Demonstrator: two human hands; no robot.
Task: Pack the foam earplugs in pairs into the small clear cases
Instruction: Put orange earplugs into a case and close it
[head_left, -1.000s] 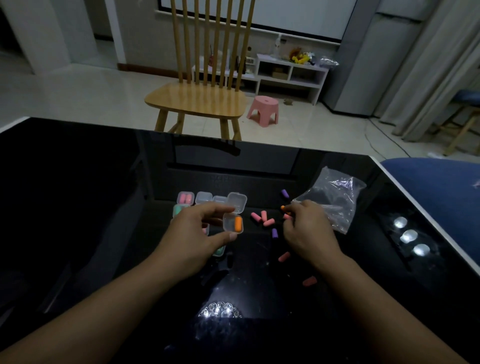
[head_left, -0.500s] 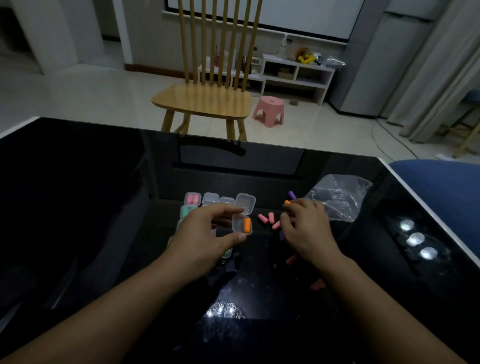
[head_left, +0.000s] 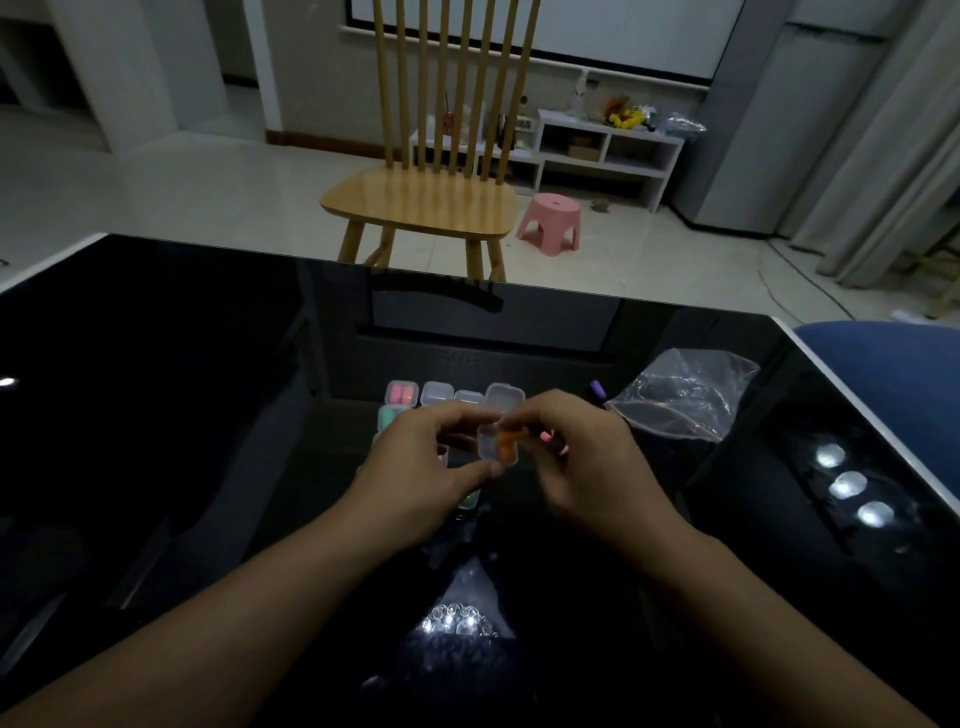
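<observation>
The right hand (head_left: 587, 457) had left the loose earplugs and come across to the open clear case (head_left: 497, 439), pinching an orange earplug (head_left: 506, 440) at its mouth, while the left hand (head_left: 421, 467) gripped that case above the black table (head_left: 208, 415).

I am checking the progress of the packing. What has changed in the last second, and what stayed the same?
The right hand left the loose earplugs, moved left to the open case and now pushes a second orange earplug in. The left hand still holds that case. The plastic bag and the pink-filled case stayed put.
</observation>
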